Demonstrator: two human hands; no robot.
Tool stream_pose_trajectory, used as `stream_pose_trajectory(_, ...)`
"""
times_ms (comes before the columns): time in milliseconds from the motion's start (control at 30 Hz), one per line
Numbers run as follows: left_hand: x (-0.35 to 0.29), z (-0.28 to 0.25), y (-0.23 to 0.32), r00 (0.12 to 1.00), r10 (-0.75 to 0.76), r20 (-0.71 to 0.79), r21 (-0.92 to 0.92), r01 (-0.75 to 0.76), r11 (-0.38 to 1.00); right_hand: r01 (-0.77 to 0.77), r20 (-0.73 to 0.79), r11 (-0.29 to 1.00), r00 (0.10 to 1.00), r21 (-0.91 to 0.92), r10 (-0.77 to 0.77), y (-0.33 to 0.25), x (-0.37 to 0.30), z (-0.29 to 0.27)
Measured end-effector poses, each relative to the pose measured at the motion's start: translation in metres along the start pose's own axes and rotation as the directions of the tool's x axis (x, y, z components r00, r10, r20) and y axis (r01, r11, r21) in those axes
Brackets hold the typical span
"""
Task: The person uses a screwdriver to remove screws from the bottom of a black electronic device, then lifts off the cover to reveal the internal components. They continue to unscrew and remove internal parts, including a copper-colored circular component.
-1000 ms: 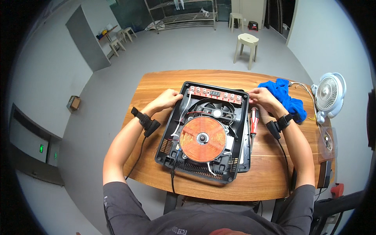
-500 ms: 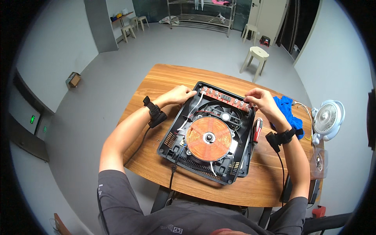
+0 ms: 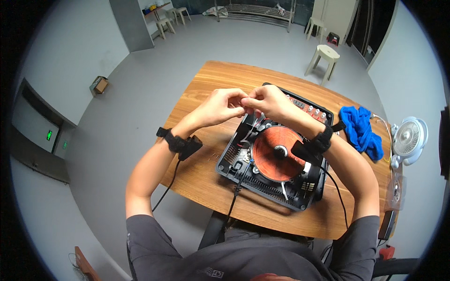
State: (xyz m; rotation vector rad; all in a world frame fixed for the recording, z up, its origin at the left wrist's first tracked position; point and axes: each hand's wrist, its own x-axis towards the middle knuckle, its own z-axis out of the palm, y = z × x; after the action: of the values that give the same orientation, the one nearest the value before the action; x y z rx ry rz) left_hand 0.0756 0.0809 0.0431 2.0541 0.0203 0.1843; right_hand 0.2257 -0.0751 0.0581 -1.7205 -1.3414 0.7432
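Far left: cardboard box [image 3: 99, 85] on the floor by the wall. Next, black module [image 3: 190, 148] strapped to the left wrist, cable down. Few thin bits [image 3: 212, 157] on the wood bench [image 3: 206, 79] near it. Left hand [image 3: 218, 108] raised left of the housing's top corner, fingers bent, tips meeting the right hand's; can't tell if anything's pinched. Black cord [image 3: 237, 187] runs off the housing's near edge. Open black housing [image 3: 260, 188] sits askew mid-bench. Right hand [image 3: 273, 103] over its far-left corner, fingers curled inward, grip hidden, can't tell. Copper coil [image 3: 272, 161] inside, partly under the right wrist gear. Red control board [image 3: 313, 112] along the far edge, partly covered. Then blue cloth [image 3: 361, 133], small white fan [image 3: 408, 136] far right
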Motion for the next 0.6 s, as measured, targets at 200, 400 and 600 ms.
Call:
stream_pose_trajectory(200,-0.054,-0.013,-0.003,0.988,-0.071,-0.136,0.086,0.083,0.993,-0.005,0.006,0.989,1.000,-0.148,0.006,-0.011,0.013,0.050)
stream_pose_trajectory(400,-0.084,-0.013,-0.014,0.942,-0.298,-0.152,-0.062,0.292,0.954,0.032,0.167,0.981,0.986,-0.193,0.001,-0.008,0.023,0.081)
stream_pose_trajectory(600,-0.108,-0.009,-0.054,0.946,-0.304,-0.115,0.231,0.323,0.918,0.136,0.194,0.898,0.979,-0.418,-0.058,-0.010,0.018,0.082)
